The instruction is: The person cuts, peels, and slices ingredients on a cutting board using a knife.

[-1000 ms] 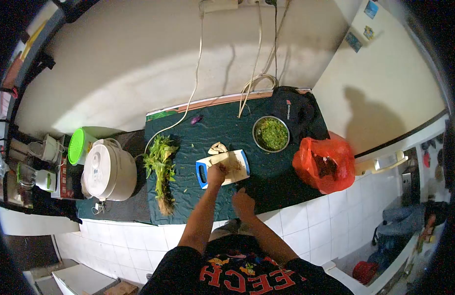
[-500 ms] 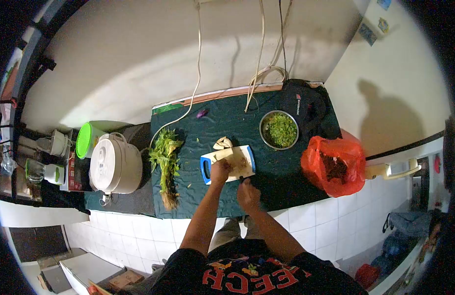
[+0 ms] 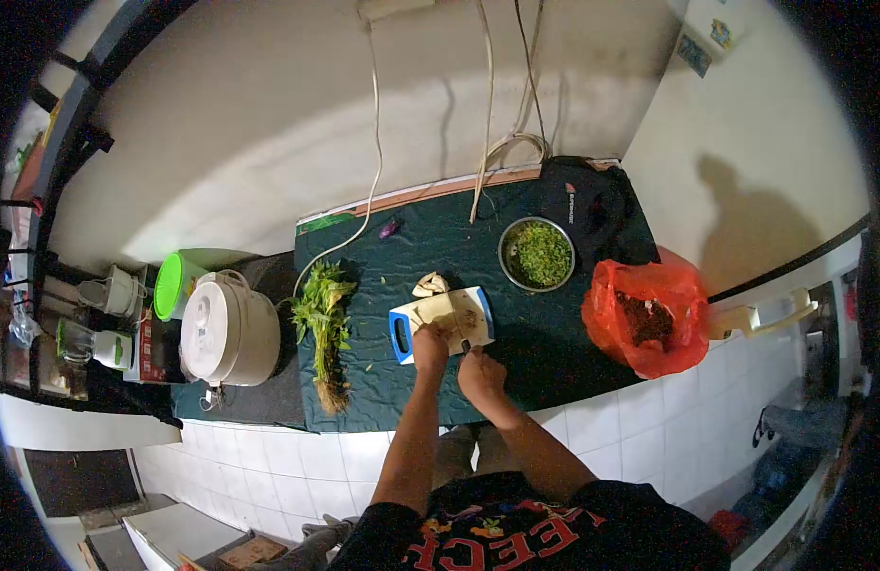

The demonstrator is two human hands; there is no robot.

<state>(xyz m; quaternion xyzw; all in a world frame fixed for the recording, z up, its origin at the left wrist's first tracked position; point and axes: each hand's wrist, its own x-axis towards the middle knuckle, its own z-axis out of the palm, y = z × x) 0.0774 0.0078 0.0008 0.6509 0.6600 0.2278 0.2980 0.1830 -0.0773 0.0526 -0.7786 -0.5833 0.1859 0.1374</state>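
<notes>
Green-clothed bench [image 3: 554, 352] with a blue-edged cutting board [image 3: 440, 321] under two working hands.

From the left: green lid [image 3: 168, 285], white rice cooker [image 3: 229, 329], bunch of leafy greens [image 3: 324, 328] lying lengthwise with roots toward the near edge. Then the cutting board, pale peelings [image 3: 430, 284] just beyond its far edge, small purple scrap [image 3: 390, 228] farther back. Left hand [image 3: 430, 347] curled down onto the near part of the board, pressing something too small to make out. Right hand [image 3: 480, 371] closed around a dark handle, apparently a knife [image 3: 467, 344], tip reaching the board's near right corner. Farther right: metal bowl [image 3: 536, 253] of chopped greens, black bag [image 3: 585, 205] behind it, red plastic bag [image 3: 646, 319] at the bench's right end.
</notes>
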